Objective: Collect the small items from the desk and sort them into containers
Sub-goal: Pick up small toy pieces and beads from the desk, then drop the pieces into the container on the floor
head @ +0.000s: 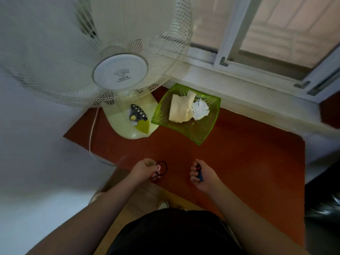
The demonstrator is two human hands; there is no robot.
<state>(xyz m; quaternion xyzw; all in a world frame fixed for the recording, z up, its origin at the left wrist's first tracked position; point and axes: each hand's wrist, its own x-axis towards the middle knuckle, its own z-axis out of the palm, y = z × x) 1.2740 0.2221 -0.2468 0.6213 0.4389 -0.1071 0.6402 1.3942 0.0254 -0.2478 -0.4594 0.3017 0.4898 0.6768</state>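
Note:
My left hand (145, 169) is closed above the near edge of the brown desk (239, 153). A black hair tie (162, 168) loops out from its fingers, along with some small items I cannot make out. My right hand (200, 173) is curled around a small blue object with a red spot (199, 173). A green translucent square dish (202, 129) sits further back on the desk, in front of both hands. It holds a folded beige cloth (181, 107) and crumpled white paper (200, 109).
A large cream table fan (117, 70) stands at the back left of the desk, its base (132, 122) touching the dish's left corner; its cord (91, 137) hangs off the left edge. A window frame (257, 57) runs behind the desk. Dark objects sit at the far right.

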